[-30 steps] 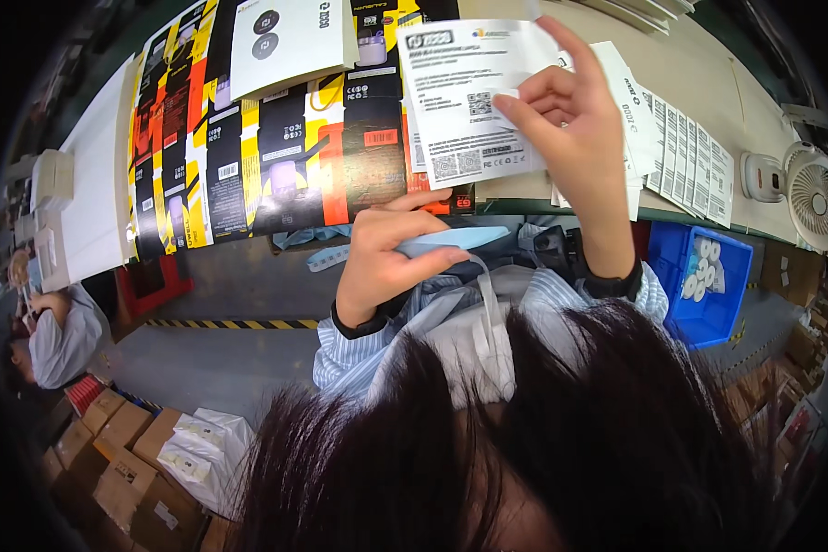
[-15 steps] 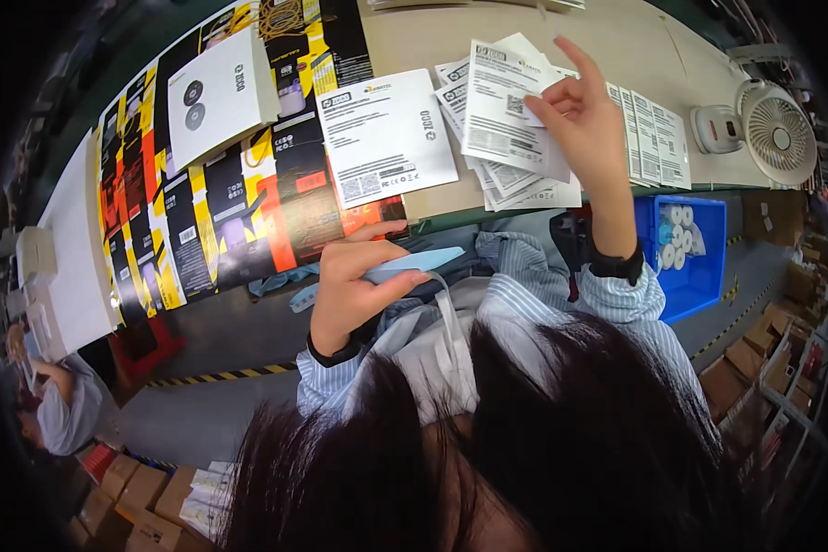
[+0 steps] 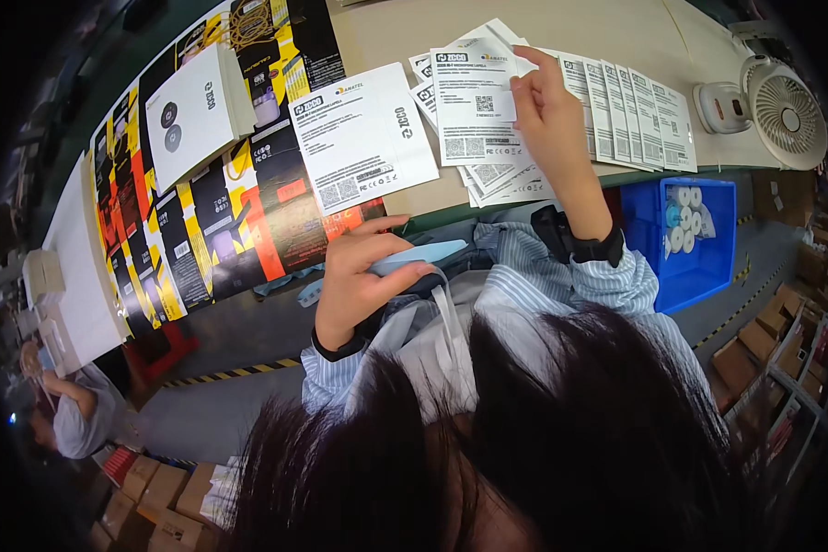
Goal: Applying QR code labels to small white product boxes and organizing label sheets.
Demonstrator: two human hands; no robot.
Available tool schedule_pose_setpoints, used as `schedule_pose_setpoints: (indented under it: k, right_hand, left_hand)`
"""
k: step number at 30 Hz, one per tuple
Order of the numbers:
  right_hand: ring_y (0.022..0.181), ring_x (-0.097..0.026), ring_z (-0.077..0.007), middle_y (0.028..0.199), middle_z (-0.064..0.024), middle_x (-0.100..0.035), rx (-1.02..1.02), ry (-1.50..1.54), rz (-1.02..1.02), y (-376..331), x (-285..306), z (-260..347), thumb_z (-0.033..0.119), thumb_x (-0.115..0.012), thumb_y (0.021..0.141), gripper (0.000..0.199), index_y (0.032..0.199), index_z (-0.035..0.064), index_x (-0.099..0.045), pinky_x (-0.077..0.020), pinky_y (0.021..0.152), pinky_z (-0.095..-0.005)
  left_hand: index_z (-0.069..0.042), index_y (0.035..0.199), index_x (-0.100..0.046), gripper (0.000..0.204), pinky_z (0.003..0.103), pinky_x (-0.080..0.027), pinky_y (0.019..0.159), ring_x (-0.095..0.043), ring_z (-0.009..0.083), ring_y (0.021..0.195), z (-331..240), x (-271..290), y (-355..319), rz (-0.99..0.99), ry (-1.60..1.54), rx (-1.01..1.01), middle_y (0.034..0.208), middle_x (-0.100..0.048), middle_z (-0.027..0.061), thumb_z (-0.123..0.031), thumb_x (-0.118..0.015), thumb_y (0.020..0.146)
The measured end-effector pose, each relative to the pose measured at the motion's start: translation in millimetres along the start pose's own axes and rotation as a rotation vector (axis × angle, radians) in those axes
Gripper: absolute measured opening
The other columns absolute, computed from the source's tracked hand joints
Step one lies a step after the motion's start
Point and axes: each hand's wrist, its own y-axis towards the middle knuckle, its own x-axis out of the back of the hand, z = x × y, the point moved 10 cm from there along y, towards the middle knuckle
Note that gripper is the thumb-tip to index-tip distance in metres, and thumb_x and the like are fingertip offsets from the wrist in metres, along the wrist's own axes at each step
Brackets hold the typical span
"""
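Note:
My left hand [image 3: 363,281] is closed round a flat light-blue tool [image 3: 419,257] with a tapered end, held in front of the table edge; its exact kind I cannot make out. Over the table, my right hand [image 3: 554,115] has its thumb and bent fingers at the right edge of a white printed sheet [image 3: 477,110], pinching it. That sheet lies over a loose pile of similar printed sheets [image 3: 506,187]. To the right, several more sheets [image 3: 649,120] overlap in a fanned row, partly behind my right hand. Left of the pile rests another white printed sheet [image 3: 363,138].
A stack of white printed cards [image 3: 189,115] sits on black, yellow and orange printed cardboard [image 3: 230,207], near tan rubber bands [image 3: 258,23]. A white fan [image 3: 787,115] stands at the right end. Below the edge, a blue bin [image 3: 699,267] holds white rolls. Another person [image 3: 83,414] is at lower left.
My right hand has come down onto the top sheet's right edge, its fingers less spread. The fanned row now reaches further left. My left hand keeps hold of the blue tool, and the view has shifted slightly.

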Motion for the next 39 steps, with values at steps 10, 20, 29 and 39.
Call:
schedule_pose_setpoints:
  k: [10,20,29,39]
  right_hand:
    - [0.052,-0.058,-0.0284,0.058,-0.0114,-0.056,0.097,-0.268,-0.100,0,0,12,0.007,-0.050,0.084,0.021,0.104,0.0086,-0.047,-0.0444,0.048,-0.0380]
    - [0.044,-0.056,-0.0272,0.051,-0.0090,-0.055,0.129,-0.390,-0.105,2,-4,15,0.008,-0.050,0.083,0.025,0.106,0.0025,-0.042,-0.0439,0.042,-0.0366]
    - [0.056,-0.058,-0.0240,0.062,-0.0098,-0.056,-0.009,-0.087,-0.151,0,9,3,0.013,-0.054,0.084,0.028,0.106,0.0000,-0.042,-0.0435,0.050,-0.0345]
    - [0.124,-0.028,-0.0407,0.132,-0.0250,-0.031,0.372,-0.364,-0.170,-13,-2,40,0.015,-0.064,0.079,0.069,0.134,-0.0001,-0.025,-0.0246,0.102,-0.0441]
  left_hand:
    - [-0.002,0.075,-0.067,0.014,0.032,-0.047,0.075,-0.063,0.0281,0.089,7,0,0,-0.018,-0.029,0.041,0.066,-0.064,0.0077,-0.010,-0.073,0.065]
    - [-0.001,0.074,-0.067,0.015,0.031,-0.047,0.073,-0.063,0.0278,0.090,9,1,0,-0.023,-0.044,0.026,0.067,-0.065,0.0084,-0.011,-0.074,0.065]
    - [-0.001,0.075,-0.067,0.015,0.031,-0.047,0.072,-0.063,0.0271,0.089,8,2,-1,-0.023,-0.035,0.001,0.069,-0.065,0.0091,-0.010,-0.074,0.065]
    - [0.000,0.075,-0.067,0.015,0.032,-0.047,0.074,-0.063,0.0275,0.088,7,0,0,-0.020,-0.022,-0.028,0.070,-0.065,0.0090,-0.010,-0.074,0.065]
